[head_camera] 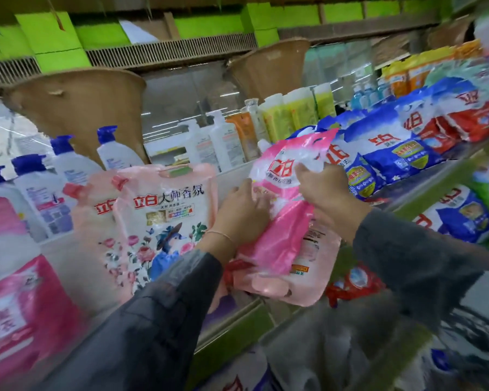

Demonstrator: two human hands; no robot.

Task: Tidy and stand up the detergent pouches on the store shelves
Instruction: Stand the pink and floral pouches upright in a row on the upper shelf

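1. Nearest to my camera are two dark grey sleeves: the left sleeve (153, 320) reaches in from the bottom, the right sleeve (407, 249) from the right.
2. At the left edge a large pink pouch (20, 292) stands close to me, blurred.
3. Just past the cuffs I see the green front edge of the shelf (232, 331). A pale pink pouch (308, 280) lies flat on it, its red cap (235, 270) towards the left sleeve.
4. Over that one is the bright pink pouch (280, 230), on the same shelf between both hands. It is tilted, with its top leaning to the right.
5. My left hand (237, 213) lies against the pouch's left side, fingers (261, 203) fairly straight and pressing on its face, not curled round it. A thin bracelet (220, 235) sits on that wrist.
6. My right hand (328, 187) grasps the pouch's upper right edge, fingers curled onto the plastic.
7. Left of the hands a floral pouch (164, 215) stands upright, with another pale one close behind it.
8. To the right, blue bags (393, 153) and red bags (463, 119) lie stacked along the shelf.
9. Further back stand white pump bottles (40, 193) with blue tops, and yellow-green pouches (291, 111).
10. Behind everything hang brown woven cones (82, 108).
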